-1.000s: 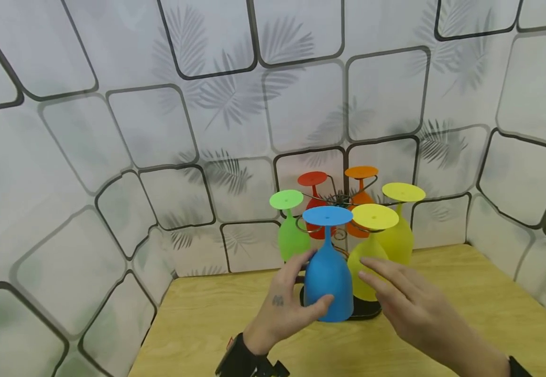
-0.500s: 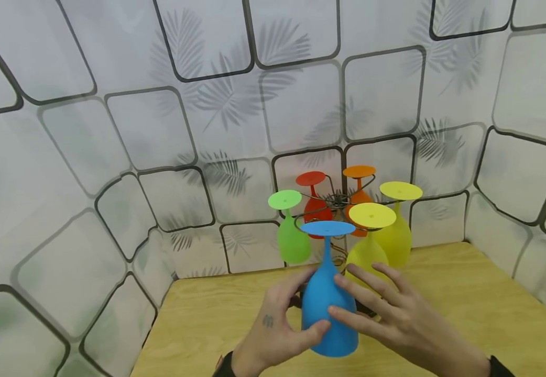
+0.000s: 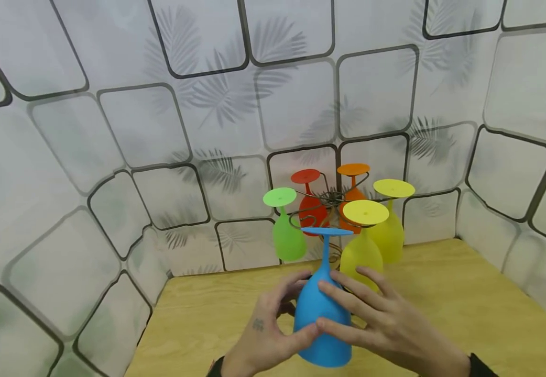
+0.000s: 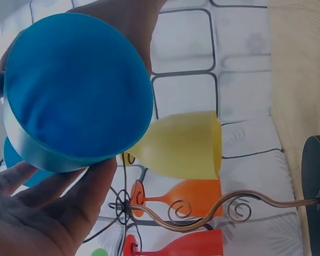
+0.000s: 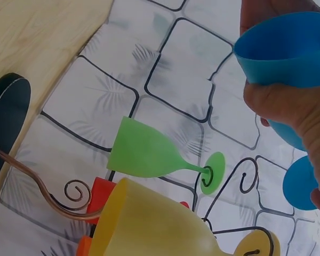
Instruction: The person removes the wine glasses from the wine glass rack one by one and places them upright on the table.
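Observation:
Upside down, the blue plastic goblet is held in front of a wire rack. My left hand grips its bowl from the left, thumb across the near side. My right hand holds the same bowl from the right, fingers spread over its near side. The left wrist view looks into the open bowl. Behind it, a green goblet, a red goblet, an orange goblet and two yellow goblets, nearer and farther, hang inverted by their feet.
The rack has a curved copper-coloured stem on a dark round base. In the right wrist view, a curled wire arm holds no goblet. A wood-grain table lies beneath, with patterned cloth behind it and at both sides.
The blue goblet has moved down and towards me, away from the rack. My right hand has come from beside the nearer yellow goblet onto the blue one; the left hand keeps its grip.

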Tool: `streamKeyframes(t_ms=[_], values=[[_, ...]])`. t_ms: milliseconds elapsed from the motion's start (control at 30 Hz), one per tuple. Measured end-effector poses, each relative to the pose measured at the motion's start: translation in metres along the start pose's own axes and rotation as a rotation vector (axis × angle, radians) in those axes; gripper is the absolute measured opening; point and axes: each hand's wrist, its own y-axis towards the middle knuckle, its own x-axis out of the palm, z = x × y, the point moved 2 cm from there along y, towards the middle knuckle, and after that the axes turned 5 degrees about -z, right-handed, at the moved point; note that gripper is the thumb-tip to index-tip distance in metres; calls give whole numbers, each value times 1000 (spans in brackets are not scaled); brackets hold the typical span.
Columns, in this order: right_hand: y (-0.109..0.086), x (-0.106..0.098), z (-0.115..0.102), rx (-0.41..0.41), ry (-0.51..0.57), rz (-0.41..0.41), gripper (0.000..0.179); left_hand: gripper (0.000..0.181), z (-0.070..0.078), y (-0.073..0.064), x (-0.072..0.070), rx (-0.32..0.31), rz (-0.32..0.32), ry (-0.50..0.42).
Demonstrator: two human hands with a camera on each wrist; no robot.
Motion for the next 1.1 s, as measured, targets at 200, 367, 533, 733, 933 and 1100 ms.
streamKeyframes(t_ms=[200,367,533,733,933,1100], values=[[3,6,-3,-8,4,52,30,53,6,-6,-3,-29,21,-23],[3,4,-4,-10,17,71,30,53,7,-10,0,-77,16,-42],[4,0,-3,-11,50,92,35,47,6,-10,0,-28,-12,-32],[6,-2,-3,-4,84,137,62,40,6,-11,-3,36,-48,-18],[5,-3,-8,24,164,154,69,39,8,-14,-1,31,-83,-31],[1,-3,-10,76,267,141,88,42,8,-16,0,1,-90,5]])
